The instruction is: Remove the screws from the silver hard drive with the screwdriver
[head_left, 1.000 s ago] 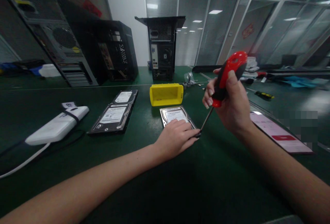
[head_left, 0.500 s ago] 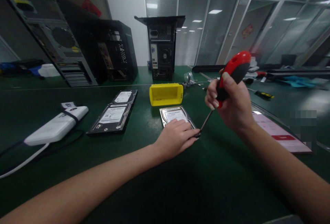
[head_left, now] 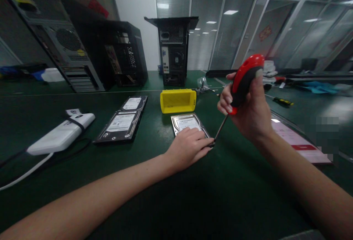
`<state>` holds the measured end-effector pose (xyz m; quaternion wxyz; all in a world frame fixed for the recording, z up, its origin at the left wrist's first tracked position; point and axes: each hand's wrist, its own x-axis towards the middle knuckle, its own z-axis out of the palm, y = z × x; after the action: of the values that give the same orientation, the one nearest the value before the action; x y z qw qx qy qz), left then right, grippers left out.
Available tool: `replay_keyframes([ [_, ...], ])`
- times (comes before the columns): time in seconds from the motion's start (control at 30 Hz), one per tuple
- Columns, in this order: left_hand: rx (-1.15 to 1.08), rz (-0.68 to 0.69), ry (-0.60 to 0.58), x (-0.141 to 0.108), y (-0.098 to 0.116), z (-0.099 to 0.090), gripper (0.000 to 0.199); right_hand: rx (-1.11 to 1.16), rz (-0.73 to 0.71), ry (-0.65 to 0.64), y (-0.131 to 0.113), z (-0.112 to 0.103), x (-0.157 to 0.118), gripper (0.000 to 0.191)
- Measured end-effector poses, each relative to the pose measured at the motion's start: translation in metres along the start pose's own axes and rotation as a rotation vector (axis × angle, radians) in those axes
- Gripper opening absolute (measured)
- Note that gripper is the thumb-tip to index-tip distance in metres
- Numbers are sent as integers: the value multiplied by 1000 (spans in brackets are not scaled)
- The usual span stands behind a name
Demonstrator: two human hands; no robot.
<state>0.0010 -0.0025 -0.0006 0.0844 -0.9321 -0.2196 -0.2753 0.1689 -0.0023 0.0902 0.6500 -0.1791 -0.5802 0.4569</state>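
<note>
Green counter supports our hard drive, lying before the yellow bin; our left hand partly covers it, probably for steadiness, its grip unclear. Our right grip wraps the screwdriver, slanted so its tip reaches the near right corner.

Hard drives number three; computer cases, three; screwdrivers, two; hands, two; yellow bin, one; white corded block, one.
</note>
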Motion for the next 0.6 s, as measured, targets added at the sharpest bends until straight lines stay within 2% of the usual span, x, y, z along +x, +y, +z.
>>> replay_keyframes([
  [0.23,4,1,-19,-1,-1,0,25,-60,15,42,0,-9,6,39],
  [0.5,-1,1,-1,1,0,-1,24,-36,-16,50,-1,1,3,30],
  [0.6,0,4,5,1,0,-1,24,-27,-7,50,-1,3,1,34],
])
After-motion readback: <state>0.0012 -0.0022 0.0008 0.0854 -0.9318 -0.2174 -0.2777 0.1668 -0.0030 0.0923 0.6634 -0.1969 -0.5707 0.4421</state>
